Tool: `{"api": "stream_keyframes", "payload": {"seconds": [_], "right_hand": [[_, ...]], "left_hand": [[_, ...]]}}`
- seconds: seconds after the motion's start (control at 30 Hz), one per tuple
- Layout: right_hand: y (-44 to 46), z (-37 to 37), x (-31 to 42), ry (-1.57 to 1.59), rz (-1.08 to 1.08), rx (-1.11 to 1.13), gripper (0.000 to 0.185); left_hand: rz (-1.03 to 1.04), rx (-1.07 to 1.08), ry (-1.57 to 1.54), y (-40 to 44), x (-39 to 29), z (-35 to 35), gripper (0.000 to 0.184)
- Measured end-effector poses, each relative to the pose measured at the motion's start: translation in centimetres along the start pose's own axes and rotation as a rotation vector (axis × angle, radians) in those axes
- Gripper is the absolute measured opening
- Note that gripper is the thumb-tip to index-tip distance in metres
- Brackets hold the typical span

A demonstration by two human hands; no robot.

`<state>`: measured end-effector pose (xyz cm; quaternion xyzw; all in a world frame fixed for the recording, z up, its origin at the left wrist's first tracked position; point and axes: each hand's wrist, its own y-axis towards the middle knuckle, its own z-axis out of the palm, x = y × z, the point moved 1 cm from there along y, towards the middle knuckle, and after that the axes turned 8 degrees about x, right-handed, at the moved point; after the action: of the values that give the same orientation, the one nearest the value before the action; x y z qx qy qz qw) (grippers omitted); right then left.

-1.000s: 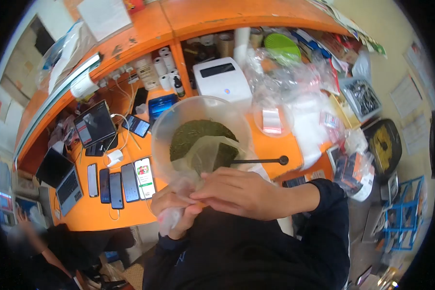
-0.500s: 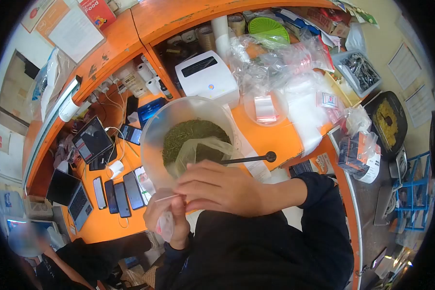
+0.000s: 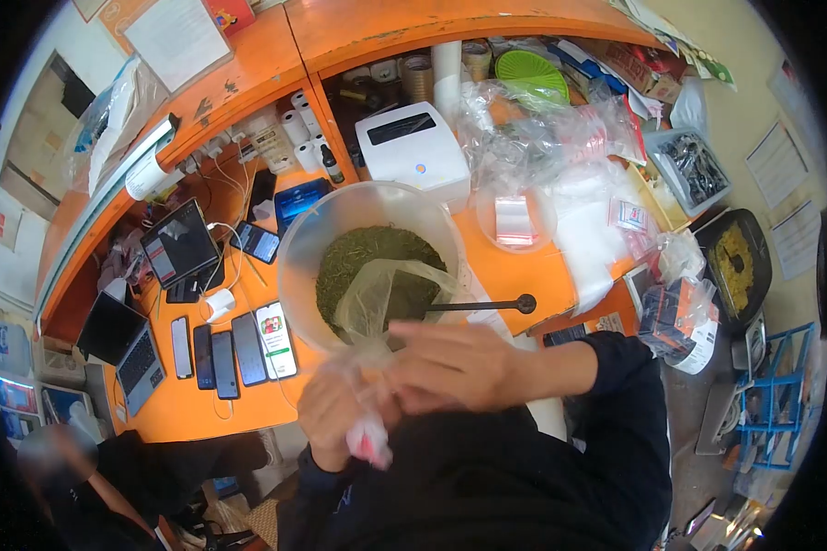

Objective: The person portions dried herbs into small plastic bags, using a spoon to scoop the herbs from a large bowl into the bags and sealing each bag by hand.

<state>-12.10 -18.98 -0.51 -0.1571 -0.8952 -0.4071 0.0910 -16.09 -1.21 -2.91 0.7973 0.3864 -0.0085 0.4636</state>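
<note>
A large translucent tub (image 3: 294, 266) holds dark green dried leaves (image 3: 368, 253). Inside its near side lies a clear plastic bag (image 3: 363, 303), open over the leaves. Below the tub, my left hand (image 3: 329, 409) is closed on bunched clear plastic with a pink and white end (image 3: 369, 441) hanging from it. My right hand (image 3: 455, 365) is beside it, over the plastic; its fingers are blurred and what they pinch is hidden. A dark long handle (image 3: 487, 305) with a round end sticks out over the tub's right rim.
Several phones (image 3: 222, 365), a laptop (image 3: 124, 344) and a tablet (image 3: 179, 243) lie left. Behind the tub is a white printer (image 3: 413, 151). A round container (image 3: 519, 220) and plastic bags stand right. A person (image 3: 101, 487) is at the lower left.
My left hand has turned, and the pink and white end has swung right. My right hand's fingers have moved over the plastic. The camera view has shifted slightly.
</note>
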Motion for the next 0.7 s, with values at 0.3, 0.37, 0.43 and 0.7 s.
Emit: {"api": "stream_keyframes", "payload": {"seconds": [0.3, 0.37, 0.43, 0.7], "right_hand": [[4.5, -1.0, -0.3, -0.12, 0.126, 0.058, 0.049], [4.6, -1.7, -0.2, -0.051, 0.254, 0.142, 0.052], [5.1, -2.4, -0.2, 0.131, 0.411, 0.209, 0.053], [3.5, -1.0, 0.6, 0.766, 0.649, 0.266, 0.051]], "left_hand": [[-0.054, -0.334, 0.071, 1.5, -0.7, 0.9, 0.017], [-0.024, -0.287, -0.044, 0.7, 0.0, 1.0, 0.022], [-0.013, -0.237, -0.092, 1.2, -0.2, 0.9, 0.032], [-0.001, -0.063, -0.012, -0.3, -0.6, -1.3, 0.056]]}}
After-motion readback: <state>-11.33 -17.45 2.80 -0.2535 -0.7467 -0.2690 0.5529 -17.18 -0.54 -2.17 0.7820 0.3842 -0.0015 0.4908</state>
